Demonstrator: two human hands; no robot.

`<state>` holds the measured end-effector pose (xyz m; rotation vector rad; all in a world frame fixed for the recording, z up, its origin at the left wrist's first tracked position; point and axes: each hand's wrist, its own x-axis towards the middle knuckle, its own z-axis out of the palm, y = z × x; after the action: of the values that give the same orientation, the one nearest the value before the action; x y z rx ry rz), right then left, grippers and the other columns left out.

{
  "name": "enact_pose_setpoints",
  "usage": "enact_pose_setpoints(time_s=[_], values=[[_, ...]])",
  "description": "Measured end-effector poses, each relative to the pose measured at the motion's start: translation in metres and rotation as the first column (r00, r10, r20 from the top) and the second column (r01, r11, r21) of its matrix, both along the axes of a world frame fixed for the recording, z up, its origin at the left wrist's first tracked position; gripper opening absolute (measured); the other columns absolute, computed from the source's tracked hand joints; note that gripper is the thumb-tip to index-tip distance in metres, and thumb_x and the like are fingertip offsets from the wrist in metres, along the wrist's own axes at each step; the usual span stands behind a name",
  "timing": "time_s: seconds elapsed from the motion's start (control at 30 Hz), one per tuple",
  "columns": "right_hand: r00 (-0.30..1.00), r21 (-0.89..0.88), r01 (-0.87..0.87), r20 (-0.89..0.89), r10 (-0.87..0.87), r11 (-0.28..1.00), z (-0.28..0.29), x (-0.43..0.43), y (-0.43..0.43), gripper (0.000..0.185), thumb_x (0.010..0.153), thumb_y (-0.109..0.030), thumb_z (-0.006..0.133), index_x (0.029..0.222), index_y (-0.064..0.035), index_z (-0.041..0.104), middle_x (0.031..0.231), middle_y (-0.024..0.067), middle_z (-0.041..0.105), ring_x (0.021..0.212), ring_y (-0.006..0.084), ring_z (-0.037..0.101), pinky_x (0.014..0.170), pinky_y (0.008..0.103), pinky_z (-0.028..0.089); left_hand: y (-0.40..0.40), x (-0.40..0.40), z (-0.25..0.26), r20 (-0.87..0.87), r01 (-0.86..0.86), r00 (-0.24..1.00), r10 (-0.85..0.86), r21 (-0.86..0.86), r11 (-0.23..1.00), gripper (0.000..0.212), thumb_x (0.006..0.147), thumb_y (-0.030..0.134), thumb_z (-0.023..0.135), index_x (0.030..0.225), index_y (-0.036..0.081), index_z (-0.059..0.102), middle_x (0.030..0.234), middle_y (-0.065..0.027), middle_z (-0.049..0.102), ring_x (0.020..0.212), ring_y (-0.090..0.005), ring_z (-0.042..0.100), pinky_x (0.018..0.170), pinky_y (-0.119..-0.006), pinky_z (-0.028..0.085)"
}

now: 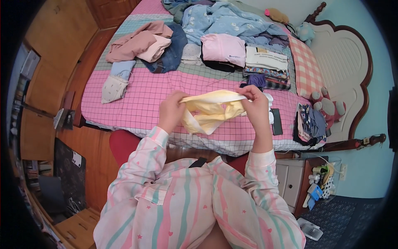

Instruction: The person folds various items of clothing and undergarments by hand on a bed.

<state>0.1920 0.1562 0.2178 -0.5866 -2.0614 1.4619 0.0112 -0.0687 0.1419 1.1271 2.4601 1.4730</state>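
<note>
A pale yellow garment with white inner parts (211, 116), probably underwear, is stretched above the near edge of the bed. My left hand (172, 110) pinches its left end, and my right hand (255, 101) grips the right end of its upper edge. The cloth sags between them, and the pink checked bedsheet (146, 99) shows through its openings. Small white items (270, 116), partly hidden by my right hand, lie beside a dark phone (276, 121) on the sheet.
Folded pink clothes (223, 48) and a stack of folded garments (266, 59) lie farther back. Jeans (168, 53) and pink clothing (140, 40) are heaped at left. Small folded clothes (312, 123) sit near a stuffed toy (328, 105). A bedside cabinet (290, 183) stands at lower right.
</note>
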Motion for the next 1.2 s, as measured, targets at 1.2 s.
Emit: enact_pose_setpoints(time_s=[1.2], values=[[0.960, 0.265, 0.238, 0.081, -0.267, 0.934, -0.052, 0.015, 0.043, 0.015, 0.090, -0.010, 0.054, 0.090, -0.0017, 0.066, 0.071, 0.0079, 0.063, 0.066, 0.0155, 0.060, 0.062, 0.0316, 0.048, -0.026, -0.077, -0.007, 0.794, -0.296, 0.077, -0.603, 0.596, 0.746, 0.033, 0.107, 0.015, 0.051, 0.133, -0.004, 0.053, 0.125, -0.0163, 0.066, 0.115, -0.0271, 0.067, 0.101, -0.039, 0.057]])
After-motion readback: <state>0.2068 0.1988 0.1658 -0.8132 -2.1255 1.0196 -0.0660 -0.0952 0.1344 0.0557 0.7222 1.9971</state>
